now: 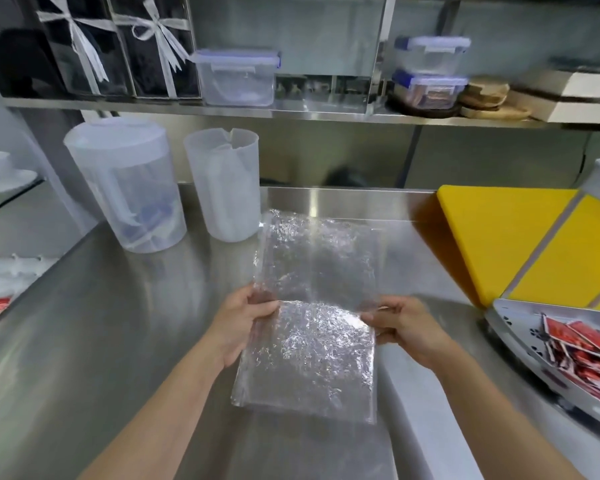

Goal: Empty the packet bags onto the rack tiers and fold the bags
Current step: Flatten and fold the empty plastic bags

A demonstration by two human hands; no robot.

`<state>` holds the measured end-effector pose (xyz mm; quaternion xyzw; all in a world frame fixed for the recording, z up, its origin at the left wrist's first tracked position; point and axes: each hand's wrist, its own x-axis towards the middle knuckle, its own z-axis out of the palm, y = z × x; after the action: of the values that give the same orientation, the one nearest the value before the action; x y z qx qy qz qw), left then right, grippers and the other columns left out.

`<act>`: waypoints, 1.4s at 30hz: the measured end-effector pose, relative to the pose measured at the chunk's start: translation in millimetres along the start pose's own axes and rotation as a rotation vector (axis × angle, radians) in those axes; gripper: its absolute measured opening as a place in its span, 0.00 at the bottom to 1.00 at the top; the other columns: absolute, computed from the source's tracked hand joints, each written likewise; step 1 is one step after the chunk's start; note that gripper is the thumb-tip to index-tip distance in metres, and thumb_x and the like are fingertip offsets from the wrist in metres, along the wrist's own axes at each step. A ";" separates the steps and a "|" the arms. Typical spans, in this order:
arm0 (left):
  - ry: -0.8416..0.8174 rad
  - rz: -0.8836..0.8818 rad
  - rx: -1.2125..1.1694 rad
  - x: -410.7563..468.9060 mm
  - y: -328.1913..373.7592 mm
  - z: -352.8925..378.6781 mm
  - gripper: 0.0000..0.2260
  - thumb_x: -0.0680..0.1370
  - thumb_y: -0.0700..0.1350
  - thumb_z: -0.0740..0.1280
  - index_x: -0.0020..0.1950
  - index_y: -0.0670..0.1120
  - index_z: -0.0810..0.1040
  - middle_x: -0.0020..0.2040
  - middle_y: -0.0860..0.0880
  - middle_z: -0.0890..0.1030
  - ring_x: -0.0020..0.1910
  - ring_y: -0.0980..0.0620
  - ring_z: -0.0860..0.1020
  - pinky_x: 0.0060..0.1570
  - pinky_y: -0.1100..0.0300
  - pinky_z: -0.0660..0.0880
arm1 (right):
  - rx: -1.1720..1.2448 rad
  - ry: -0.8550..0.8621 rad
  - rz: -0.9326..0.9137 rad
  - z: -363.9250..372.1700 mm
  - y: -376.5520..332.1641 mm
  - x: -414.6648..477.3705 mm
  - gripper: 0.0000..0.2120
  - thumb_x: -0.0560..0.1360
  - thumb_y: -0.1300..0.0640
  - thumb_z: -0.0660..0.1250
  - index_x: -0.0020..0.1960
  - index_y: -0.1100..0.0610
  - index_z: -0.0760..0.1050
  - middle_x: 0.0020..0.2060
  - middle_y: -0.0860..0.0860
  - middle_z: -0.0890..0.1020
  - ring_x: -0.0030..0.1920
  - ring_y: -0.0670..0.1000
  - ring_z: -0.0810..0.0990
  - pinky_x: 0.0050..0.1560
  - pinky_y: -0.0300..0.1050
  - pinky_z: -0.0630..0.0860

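Holding a clear, crinkled bag (312,362) flat in front of the body, just over the steel counter (101,323), both hands grip it at a crease that runs across its middle; the left hand (245,320) pinches the left edge, thumb on top and fingers curled underneath; the right hand (407,329) pinches the right edge, thumb and forefinger closed on the plastic, the other fingers curled below; whether the bag's near end touches the counter I cannot tell; to the right, red packets (575,344) lie heaped in a white rack tier (513,323); a yellow cutting board (492,237) sits behind it; two translucent jugs (129,188) stand at the back left.
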<state>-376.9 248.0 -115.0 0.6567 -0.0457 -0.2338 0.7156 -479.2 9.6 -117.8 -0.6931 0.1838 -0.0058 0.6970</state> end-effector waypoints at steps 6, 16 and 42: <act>-0.039 0.011 0.055 0.4 -2.5 -7.4 0.07 0.70 0.35 0.69 0.36 0.46 0.81 0.27 0.51 0.80 0.24 0.54 0.72 0.23 0.65 0.66 | 0.150 -0.048 -0.069 -12.8 2.3 -10.8 0.13 0.69 0.76 0.62 0.36 0.65 0.82 0.29 0.55 0.84 0.29 0.50 0.82 0.28 0.38 0.78; -0.121 -0.030 0.190 -0.3 -0.9 9.8 0.18 0.71 0.22 0.53 0.31 0.38 0.74 0.45 0.43 0.79 0.28 0.59 0.78 0.22 0.68 0.72 | 0.142 -0.085 -0.034 -37.2 7.8 -15.4 0.05 0.67 0.62 0.64 0.40 0.60 0.78 0.38 0.58 0.77 0.33 0.54 0.71 0.32 0.43 0.68; -0.297 0.112 0.043 -3.3 7.2 75.7 0.15 0.62 0.38 0.69 0.48 0.41 0.78 0.45 0.41 0.81 0.44 0.44 0.79 0.53 0.48 0.75 | 0.249 -0.050 0.058 -14.0 -5.8 -37.7 0.25 0.59 0.60 0.79 0.54 0.58 0.74 0.50 0.54 0.82 0.49 0.51 0.82 0.52 0.40 0.75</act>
<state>-406.1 180.0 -97.2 0.6263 -0.1924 -0.2872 0.6987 -516.6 5.8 -102.4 -0.5957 0.1841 0.0087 0.7818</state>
